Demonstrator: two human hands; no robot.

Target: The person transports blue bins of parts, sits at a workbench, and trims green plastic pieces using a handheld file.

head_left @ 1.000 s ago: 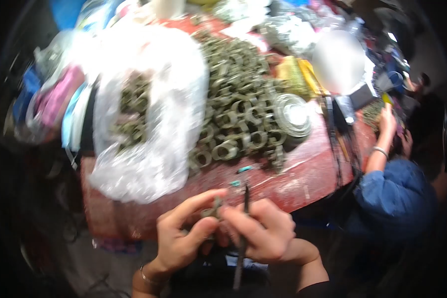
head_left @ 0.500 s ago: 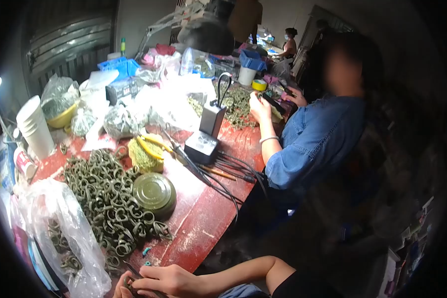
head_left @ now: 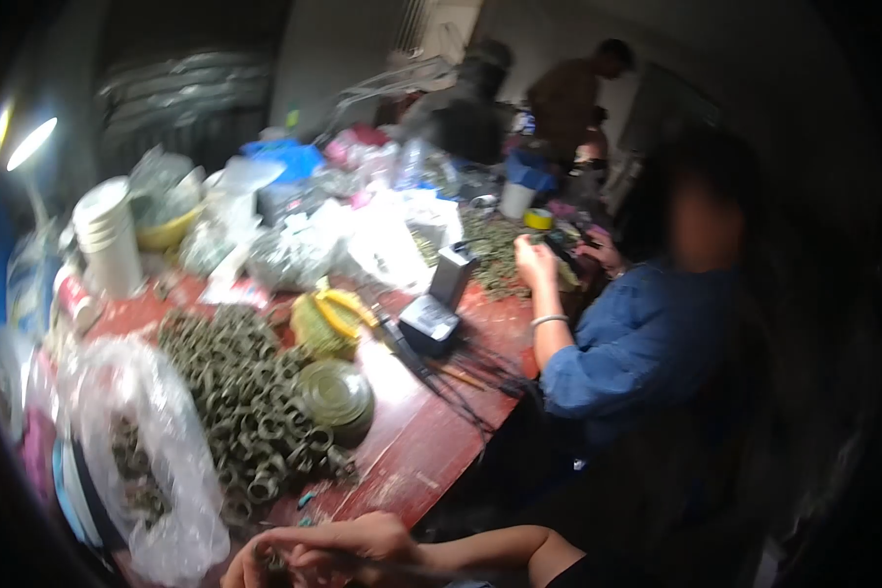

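Low in the view, my left hand (head_left: 250,565) is closed around a small green ring piece (head_left: 272,563), partly hidden by the fingers. My right hand (head_left: 363,541) is closed against it; a dark thin tool seems to lie under its fingers, blurred. Just beyond both hands, a large pile of green rings (head_left: 245,402) covers the red table (head_left: 412,461). A clear plastic bag (head_left: 157,431) with more rings lies left of the pile. A round green tin (head_left: 335,394) stands at the pile's right side.
Yellow-handled pliers (head_left: 343,312) rest on a greenish bundle. Black adapters (head_left: 429,323) and cables lie right of them. A person in a blue shirt (head_left: 647,343) works at the table's right side. Stacked white cups (head_left: 108,240) and filled bags stand at the back left.
The view has swung up and right since a second ago, then slightly back left, showing the room and the co-worker. Both my hands stay together around the small piece, now at the bottom edge.
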